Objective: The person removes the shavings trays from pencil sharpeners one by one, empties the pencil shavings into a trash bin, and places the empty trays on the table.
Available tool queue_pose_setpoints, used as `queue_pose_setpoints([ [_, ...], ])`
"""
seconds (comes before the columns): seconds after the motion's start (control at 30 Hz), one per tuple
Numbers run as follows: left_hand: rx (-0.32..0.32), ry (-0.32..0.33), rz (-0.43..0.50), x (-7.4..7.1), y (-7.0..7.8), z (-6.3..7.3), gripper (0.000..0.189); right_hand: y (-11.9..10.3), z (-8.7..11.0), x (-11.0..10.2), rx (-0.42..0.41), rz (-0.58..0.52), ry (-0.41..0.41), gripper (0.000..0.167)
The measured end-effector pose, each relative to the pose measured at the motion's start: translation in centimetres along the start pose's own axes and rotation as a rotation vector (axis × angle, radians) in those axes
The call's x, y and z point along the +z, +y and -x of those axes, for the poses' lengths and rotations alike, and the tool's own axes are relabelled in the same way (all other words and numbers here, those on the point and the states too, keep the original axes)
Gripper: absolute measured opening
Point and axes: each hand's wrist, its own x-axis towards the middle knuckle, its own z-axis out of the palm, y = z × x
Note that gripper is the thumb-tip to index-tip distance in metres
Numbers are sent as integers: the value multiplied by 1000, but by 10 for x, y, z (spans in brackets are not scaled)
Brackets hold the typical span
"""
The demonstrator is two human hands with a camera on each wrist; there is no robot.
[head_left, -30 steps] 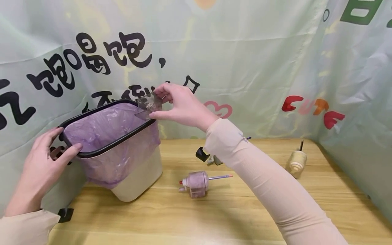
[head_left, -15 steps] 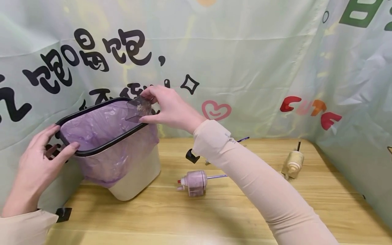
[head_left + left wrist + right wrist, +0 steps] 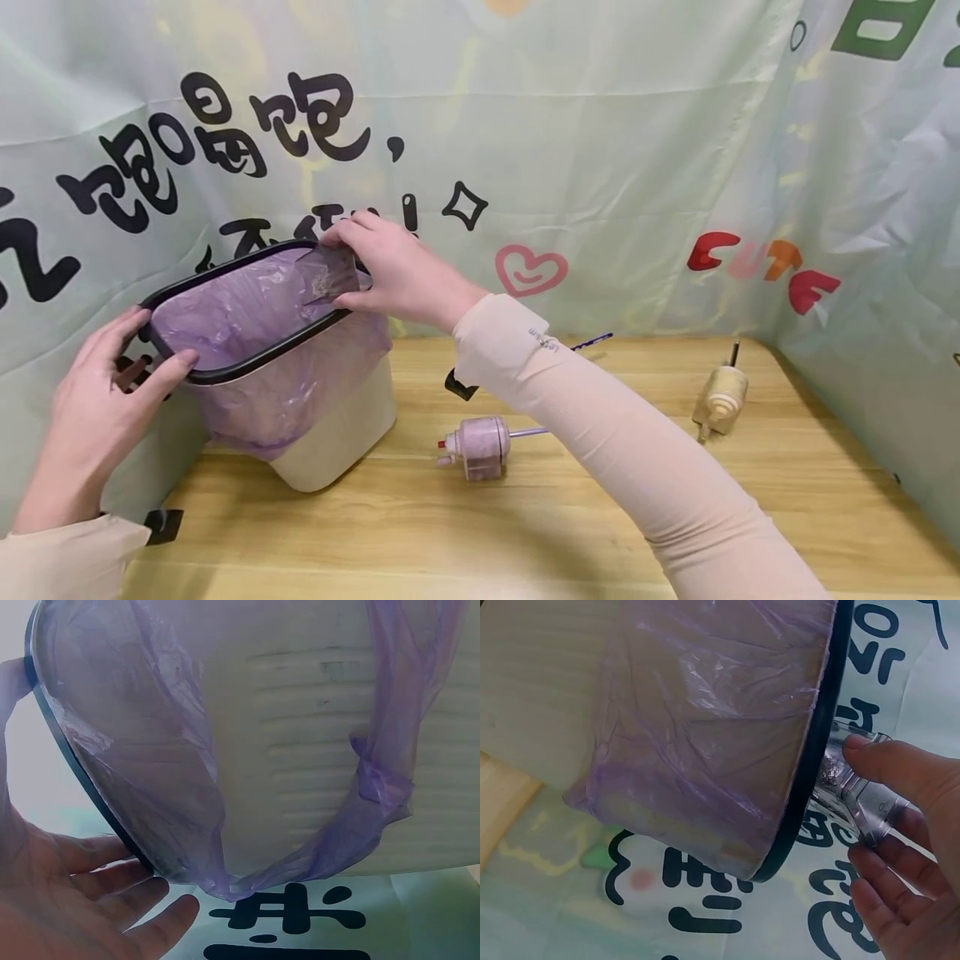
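Note:
A white trash bin [image 3: 341, 433] with a black rim and a purple bag [image 3: 232, 308] folded over it stands tilted at the left. My left hand [image 3: 101, 396] holds its near-left end, thumb and index finger on the rim; the left wrist view shows the other fingers spread beside the bag. Between thumb and fingers, my right hand [image 3: 397, 271] pinches a smoky clear plastic shavings tray [image 3: 327, 273] at the far-right end of the opening. In the right wrist view the tray [image 3: 855, 791] lies partly behind the rim, so its inside is mostly hidden.
A purple pencil sharpener [image 3: 482, 450] with a pencil in it lies mid-table. Farther right is a yellowish sharpener [image 3: 723, 396] holding a dark pencil. Behind my right sleeve show a black piece [image 3: 459, 385] and a dark blue pencil [image 3: 592, 342]. Printed cloth [image 3: 600, 167] encloses the table.
My right hand has moved left and slightly down with the shavings tray, from the bin's right corner to over its opening, turning the tray. My left hand stays on the rim.

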Motion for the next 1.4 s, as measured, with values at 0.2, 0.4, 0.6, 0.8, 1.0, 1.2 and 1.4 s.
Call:
queue_pose_setpoints([
  [0.2, -2, 7, 9, 0, -2, 1, 77, -4, -3, 4, -52, 82, -22, 58],
  [0.4, 4, 9, -4, -1, -3, 1, 76, -8, -4, 4, -116, 210, -7, 56],
  [0.6, 5, 6, -13, -2, -3, 1, 77, -14, -7, 7, -195, 414, 63, 41],
  [0.8, 1, 3, -11, -2, -1, 2, 77, -21, -9, 11, -247, 562, 125, 38],
  [1.0, 6, -2, -17, -1, 1, 2, 76, -25, -10, 11, -257, 650, 94, 39],
  [1.2, 7, -3, -4, 0, 2, 1, 77, -26, -11, 9, -290, 702, 86, 34],
  [1.4, 17, 1, -8, 0, 1, 0, 77, -29, -13, 10, -332, 778, 81, 41],
])
